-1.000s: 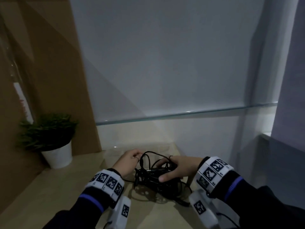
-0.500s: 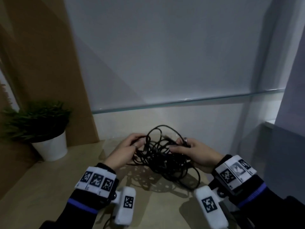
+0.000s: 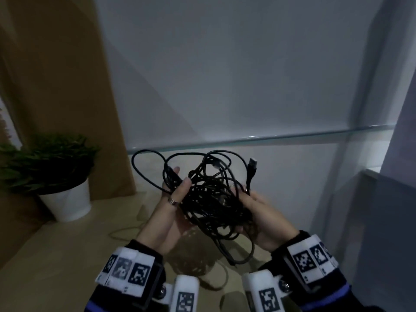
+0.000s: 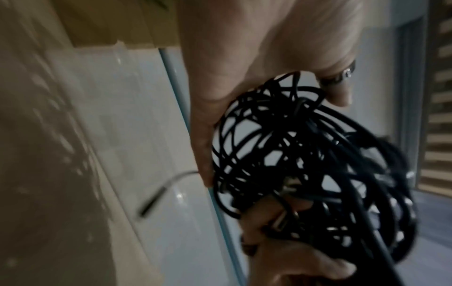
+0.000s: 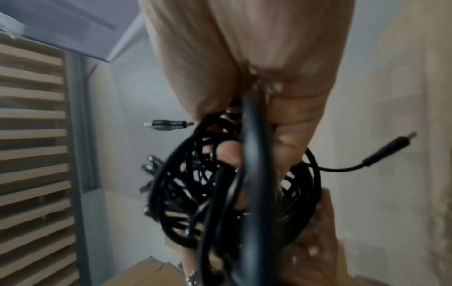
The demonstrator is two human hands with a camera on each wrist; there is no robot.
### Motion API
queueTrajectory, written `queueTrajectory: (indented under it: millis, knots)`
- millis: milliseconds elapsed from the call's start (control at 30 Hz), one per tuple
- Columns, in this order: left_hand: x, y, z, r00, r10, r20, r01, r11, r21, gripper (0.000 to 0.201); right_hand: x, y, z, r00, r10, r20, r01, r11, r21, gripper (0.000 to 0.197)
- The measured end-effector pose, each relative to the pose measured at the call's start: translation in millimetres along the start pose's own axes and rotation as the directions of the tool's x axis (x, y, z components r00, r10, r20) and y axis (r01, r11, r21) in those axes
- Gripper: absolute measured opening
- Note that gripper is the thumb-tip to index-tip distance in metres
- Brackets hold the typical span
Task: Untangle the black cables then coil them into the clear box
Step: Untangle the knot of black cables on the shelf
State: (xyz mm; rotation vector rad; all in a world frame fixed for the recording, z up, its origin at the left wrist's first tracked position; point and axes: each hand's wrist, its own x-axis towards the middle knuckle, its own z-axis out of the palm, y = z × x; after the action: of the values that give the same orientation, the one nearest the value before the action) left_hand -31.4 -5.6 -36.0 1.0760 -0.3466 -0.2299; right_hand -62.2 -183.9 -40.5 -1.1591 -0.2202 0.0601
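Both wrist views motion-blurred. Cables too knotted to count. Right hand fingertips buried in the tangle, lower centre. Plant cut off at left edge; sleeves cut off at bottom edge.

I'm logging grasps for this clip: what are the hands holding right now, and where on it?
The tangled black cables, held between both hands: left hand grips the bundle's left side, right hand its right side.

One green plant in a white pot was set at the left of the wooden tabletop; a glass shelf was mounted above
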Motion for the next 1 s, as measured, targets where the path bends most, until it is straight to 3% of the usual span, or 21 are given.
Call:
queueTrajectory:
  millis: [133,233,300,333,433,500,633,700,800,900,1000]
  knots:
    - [-3,3,-3,0.996,0.059,0.062,-0.059,0.998,-0.004,0.093,-5,2,2,0.995,0.095,0.016,-0.096,0.994,0.058,0.013]
    - [-3,6,-8,0.997,0.071,0.002,-0.071,0.993,0.090,0.084,-4,1,1,0.981,0.136,0.139,-0.153,0.981,0.116,0.045]
    - [-3,6,-7,0.993,0.106,-0.056,-0.095,0.981,0.169,0.094,-5,1,-1,0.966,0.177,0.188,-0.210,0.963,0.170,0.052]
    - [-4,6,-4,0.988,0.138,-0.074,-0.123,0.976,0.178,0.088,-4,2,-2,0.961,0.192,0.200,-0.231,0.953,0.196,0.054]
    - [-8,7,3,0.952,0.267,-0.149,-0.239,0.954,0.183,0.047,-2,7,-2,0.968,0.195,0.157,-0.220,0.961,0.169,0.049]
    - [-8,9,5,0.933,0.306,-0.189,-0.269,0.943,0.199,0.039,-1,9,0,0.983,0.164,0.080,-0.166,0.986,0.021,0.040]
    - [-5,10,0,0.897,0.354,-0.264,-0.308,0.930,0.202,0.026,2,7,-1,0.993,0.113,-0.041,-0.115,0.991,-0.062,0.053]
    - [-5,11,1,0.880,0.380,-0.283,-0.333,0.921,0.202,0.019,2,3,-4,0.996,0.053,-0.077,-0.058,0.996,-0.063,0.035]
    - [-4,11,1,0.864,0.403,-0.303,-0.352,0.912,0.209,0.027,2,-1,-11,0.995,-0.060,-0.074,0.048,0.986,-0.158,0.039]
    - [-3,8,-2,0.864,0.410,-0.294,-0.361,0.909,0.207,0.056,-2,-2,-9,0.996,-0.091,0.012,0.091,0.974,-0.209,0.040]
    - [-2,4,-4,0.876,0.407,-0.259,-0.361,0.909,0.206,0.069,-3,1,-7,0.991,-0.115,0.071,0.124,0.980,-0.152,0.036]
